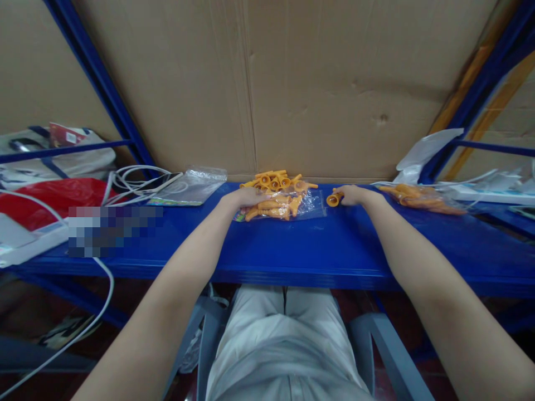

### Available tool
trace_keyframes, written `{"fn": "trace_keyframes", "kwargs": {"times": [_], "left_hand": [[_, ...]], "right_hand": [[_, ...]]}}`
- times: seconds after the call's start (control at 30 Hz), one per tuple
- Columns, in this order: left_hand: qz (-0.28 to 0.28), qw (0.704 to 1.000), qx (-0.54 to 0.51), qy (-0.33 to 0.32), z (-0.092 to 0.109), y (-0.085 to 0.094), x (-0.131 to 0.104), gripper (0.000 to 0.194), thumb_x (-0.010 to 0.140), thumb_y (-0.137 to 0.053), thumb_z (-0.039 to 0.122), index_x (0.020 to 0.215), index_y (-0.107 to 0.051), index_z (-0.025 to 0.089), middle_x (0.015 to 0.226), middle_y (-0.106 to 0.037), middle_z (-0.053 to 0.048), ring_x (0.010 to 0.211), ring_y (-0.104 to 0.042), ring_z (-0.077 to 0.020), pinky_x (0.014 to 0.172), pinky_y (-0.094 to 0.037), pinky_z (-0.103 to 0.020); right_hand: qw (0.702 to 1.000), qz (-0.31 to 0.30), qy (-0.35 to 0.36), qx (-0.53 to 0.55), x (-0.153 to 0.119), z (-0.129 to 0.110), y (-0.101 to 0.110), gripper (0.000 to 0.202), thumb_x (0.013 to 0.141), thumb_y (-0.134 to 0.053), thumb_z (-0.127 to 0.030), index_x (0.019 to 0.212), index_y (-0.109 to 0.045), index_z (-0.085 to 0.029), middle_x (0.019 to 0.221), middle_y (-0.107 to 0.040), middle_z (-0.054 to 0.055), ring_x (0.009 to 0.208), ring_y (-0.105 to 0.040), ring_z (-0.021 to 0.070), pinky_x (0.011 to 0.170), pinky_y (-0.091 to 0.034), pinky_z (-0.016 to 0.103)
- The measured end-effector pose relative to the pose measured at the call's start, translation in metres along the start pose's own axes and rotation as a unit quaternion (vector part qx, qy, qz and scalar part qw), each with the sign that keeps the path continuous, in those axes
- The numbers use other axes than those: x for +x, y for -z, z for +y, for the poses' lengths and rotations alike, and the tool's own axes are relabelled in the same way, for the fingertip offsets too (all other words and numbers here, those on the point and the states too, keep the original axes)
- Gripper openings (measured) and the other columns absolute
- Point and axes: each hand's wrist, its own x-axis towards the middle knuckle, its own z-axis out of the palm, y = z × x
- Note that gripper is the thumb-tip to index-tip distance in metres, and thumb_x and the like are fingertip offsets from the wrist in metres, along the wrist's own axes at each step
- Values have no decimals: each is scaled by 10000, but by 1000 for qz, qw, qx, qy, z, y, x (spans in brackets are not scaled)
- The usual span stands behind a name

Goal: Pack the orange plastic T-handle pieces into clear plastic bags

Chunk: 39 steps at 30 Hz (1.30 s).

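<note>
Orange horn (334, 199), just right of the frame's centre, looked light, stiff and slick — best held behind its flare, where your right hand (351, 195) pinched it — while whether your left hand (247, 196) gripped the clear bag (314, 207) couldn't be told.

Both bare forearms (184, 278) stretch forward, the left hand (247, 197) at the left end of the clear bag (314, 205), the right hand (352, 195) beyond its right end.

The blue tabletop (309, 248) lies open before the orange pieces (264, 180), cardboard (313, 100) blocking behind.
</note>
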Motion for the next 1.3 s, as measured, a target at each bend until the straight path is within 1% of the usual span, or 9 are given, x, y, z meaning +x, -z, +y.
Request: {"fn": "trace_keyframes", "kwargs": {"times": [0.1,0.2,0.33,0.5,0.7,0.83,0.97,1.1,1.3], "left_hand": [[-3,1000,8,-4,1,0,0,769,867,-347,747,1036,-710,90,732,-701,-167,664,-694,-255,635,-540,-314],[1,1000,19,-9,2,-1,-1,747,910,-313,692,1110,-690,79,737,-702,-160,663,-694,-252,624,-535,-306],[5,999,40,-10,5,0,-4,675,964,-267,585,1148,-676,81,718,-699,-143,650,-688,-234,613,-524,-285],[10,998,53,-14,6,1,-5,701,964,-258,593,1057,-707,63,701,-692,-160,633,-678,-235,595,-516,-283],[8,999,45,-16,5,1,-4,679,959,-270,602,1090,-696,89,698,-689,-145,616,-669,-223,572,-508,-270],[6,999,35,-11,3,0,-2,698,949,-277,624,1133,-687,90,709,-687,-149,631,-675,-235,585,-514,-284],[3,1000,4,-15,0,-1,0,710,915,-315,674,1194,-668,124,713,-693,-142,639,-682,-255,609,-528,-316],[1,1000,6,-22,-1,0,0,723,906,-323,679,1159,-679,103,691,-685,-145,621,-675,-252,598,-521,-314],[6,999,26,-32,1,-1,-3,692,952,-253,593,1116,-681,75,667,-677,-140,612,-670,-236,582,-513,-297]], "right_hand": [[999,-25,-30,-30,-2,0,1,325,717,-643,-187,1006,-772,-262,1022,-755,66,972,-680,245,887,-499,350],[997,-50,-43,-45,-5,-9,15,338,702,-622,-168,998,-777,-216,912,-762,71,865,-692,227,785,-513,299],[999,-49,-13,-7,-16,-28,39,305,707,-630,-199,970,-784,-206,795,-745,38,729,-669,193,639,-492,251],[998,-45,-3,38,-30,-52,57,253,697,-655,-218,909,-793,-197,718,-723,26,678,-648,187,590,-473,252],[992,-85,65,69,-32,-74,49,265,685,-621,-164,881,-798,-192,698,-719,12,599,-622,149,508,-456,217],[983,-102,88,121,-30,-76,43,277,684,-622,-159,907,-786,-184,721,-721,9,561,-607,126,461,-455,197],[975,-110,66,179,-30,-71,45,248,690,-659,-175,913,-768,-172,694,-708,8,550,-604,113,484,-472,190],[962,-126,45,239,-31,-68,46,240,702,-704,-217,930,-757,-164,675,-698,14,551,-601,123,501,-488,217],[949,-104,108,277,-26,-74,33,197,710,-739,-300,857,-766,-171,726,-707,9,671,-642,141,636,-517,241]]}}
